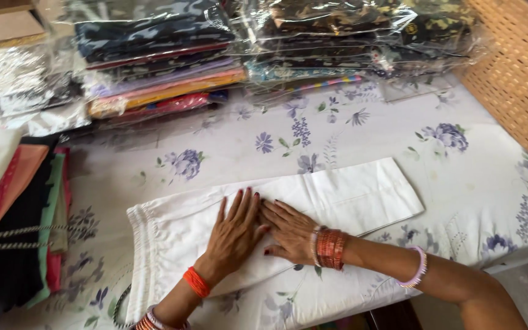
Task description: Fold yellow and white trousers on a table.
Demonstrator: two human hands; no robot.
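A folded white garment (349, 192) lies flat on a white floral sheet (484, 183), its gathered waistband toward the left. My left hand (234, 232) rests palm down on the cloth's middle, fingers spread. Beside it, my right hand (288, 229) also lies flat on the garment, fingers pointing left and touching the left hand's thumb. Both wrists wear orange and red bangles. Neither hand grips anything.
Stacks of clothes packed in clear plastic (160, 58) line the far edge, with more bundles (362, 36) at right. Folded cloths in black, green and pink (25, 226) sit at left. A woven basket wall (520, 73) stands at the right.
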